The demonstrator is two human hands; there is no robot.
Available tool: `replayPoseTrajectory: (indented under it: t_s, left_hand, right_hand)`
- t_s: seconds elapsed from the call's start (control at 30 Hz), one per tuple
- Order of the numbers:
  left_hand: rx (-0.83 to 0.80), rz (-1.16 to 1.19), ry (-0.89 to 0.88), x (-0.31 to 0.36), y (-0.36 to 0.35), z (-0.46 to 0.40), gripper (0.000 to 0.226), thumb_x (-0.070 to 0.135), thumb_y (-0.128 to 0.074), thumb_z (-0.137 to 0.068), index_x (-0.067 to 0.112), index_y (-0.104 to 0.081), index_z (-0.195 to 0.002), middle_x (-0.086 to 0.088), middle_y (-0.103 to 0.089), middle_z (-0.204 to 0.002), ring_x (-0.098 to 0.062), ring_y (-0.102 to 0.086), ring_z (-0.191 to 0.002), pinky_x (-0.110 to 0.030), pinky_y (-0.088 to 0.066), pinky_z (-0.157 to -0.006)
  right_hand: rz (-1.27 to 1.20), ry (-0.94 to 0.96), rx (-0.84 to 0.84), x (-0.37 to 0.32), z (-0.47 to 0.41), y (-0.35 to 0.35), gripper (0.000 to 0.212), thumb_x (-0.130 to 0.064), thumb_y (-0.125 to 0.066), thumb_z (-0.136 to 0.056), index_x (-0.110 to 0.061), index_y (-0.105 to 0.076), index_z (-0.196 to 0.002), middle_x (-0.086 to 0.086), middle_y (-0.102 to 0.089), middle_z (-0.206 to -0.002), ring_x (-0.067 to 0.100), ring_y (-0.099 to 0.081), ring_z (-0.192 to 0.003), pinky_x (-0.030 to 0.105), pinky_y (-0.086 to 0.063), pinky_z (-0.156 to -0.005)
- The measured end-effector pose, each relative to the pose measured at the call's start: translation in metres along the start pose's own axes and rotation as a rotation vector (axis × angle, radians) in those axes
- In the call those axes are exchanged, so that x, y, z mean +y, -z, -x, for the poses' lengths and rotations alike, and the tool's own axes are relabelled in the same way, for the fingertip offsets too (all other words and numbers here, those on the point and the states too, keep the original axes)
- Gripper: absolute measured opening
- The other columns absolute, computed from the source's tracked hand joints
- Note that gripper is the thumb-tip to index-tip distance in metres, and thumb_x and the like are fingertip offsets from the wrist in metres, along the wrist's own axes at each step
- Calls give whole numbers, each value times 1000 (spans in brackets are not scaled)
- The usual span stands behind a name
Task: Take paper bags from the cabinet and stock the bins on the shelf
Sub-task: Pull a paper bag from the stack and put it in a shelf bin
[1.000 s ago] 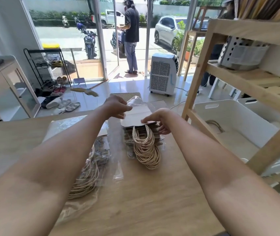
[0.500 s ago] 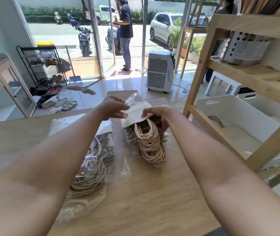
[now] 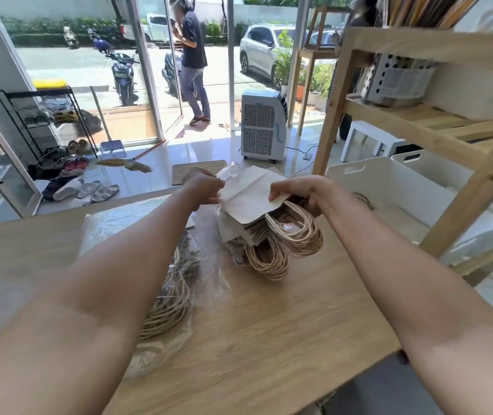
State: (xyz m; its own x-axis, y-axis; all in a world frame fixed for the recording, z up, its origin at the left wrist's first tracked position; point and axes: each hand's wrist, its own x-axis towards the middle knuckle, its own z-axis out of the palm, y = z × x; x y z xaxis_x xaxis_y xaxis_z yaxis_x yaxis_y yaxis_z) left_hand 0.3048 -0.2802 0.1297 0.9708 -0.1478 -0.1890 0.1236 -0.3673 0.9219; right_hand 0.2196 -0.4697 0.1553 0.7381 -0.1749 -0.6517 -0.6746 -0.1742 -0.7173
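Head view: both hands, left hand point(image 3: 206, 187) and right hand point(image 3: 305, 190), gripped the paper bags point(image 3: 251, 202) above the worktop point(image 3: 284, 324); next likely the white bin point(image 3: 389, 187).

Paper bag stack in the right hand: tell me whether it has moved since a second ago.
Yes. The right hand has lifted the paper bag stack's far end off the table; its handles now hang clear above the wood, slightly nearer the white bin.

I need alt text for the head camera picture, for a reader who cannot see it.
Two bare hands, left hand and right hand, hold a stack of paper bags with twine handles above a wooden table. A white bin sits on the wooden shelf to the right.
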Motion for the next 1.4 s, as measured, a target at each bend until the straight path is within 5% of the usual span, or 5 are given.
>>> replayPoseTrajectory:
  t_s: [0.3, 0.77, 0.93, 1.27, 1.4]
  left_hand:
    - [115, -199, -130, 0, -27, 17, 17, 11, -65, -80, 13, -55, -66, -9, -57, -79, -24, -60, -74, -42, -58, -83]
    - [130, -830, -535, 5, -106, 87, 92, 59, -67, -73, 19, -28, -146, -14, -22, -151, -32, -22, -140, -43, -23, -115]
    - [-427, -894, -641, 17, -152, 127, 122, 71, -75, -48, 40, -13, -149, -3, -20, -156, -29, -20, -142, -51, -24, -114]
    - [-298, -1209, -706, 3, -191, 137, 45, 57, -76, -56, 31, -57, -88, 5, -66, -100, -21, -58, -101, -29, -44, -75]
    - [-236, -1225, -756, -2, -196, 135, 45, 58, -74, -59, 30, -60, -93, 4, -67, -102, -22, -58, -103, -31, -41, -73]
  right_hand:
    - [300, 292, 241, 62, 73, 94, 46, -14, -80, -59, -4, -60, -100, 17, -68, -87, 32, -69, -77, 51, -59, -80]
    - [889, 411, 341, 201, 91, 121, 67, -21, -83, -68, -16, -53, -128, 9, -57, -128, 25, -54, -116, 27, -43, -91]
    - [843, 477, 308, 208, 96, 122, 55, -17, -81, -69, -17, -56, -118, 5, -58, -116, 22, -55, -108, 25, -43, -85]
    - [703, 315, 245, 238, 104, 145, 84, -27, -88, -60, -24, -40, -128, -3, -57, -117, 19, -56, -107, 34, -48, -94]
    - [836, 244, 378, 255, 107, 150, 31, -13, -69, -75, -24, -58, -101, 2, -65, -102, 20, -60, -91, 26, -46, -69]
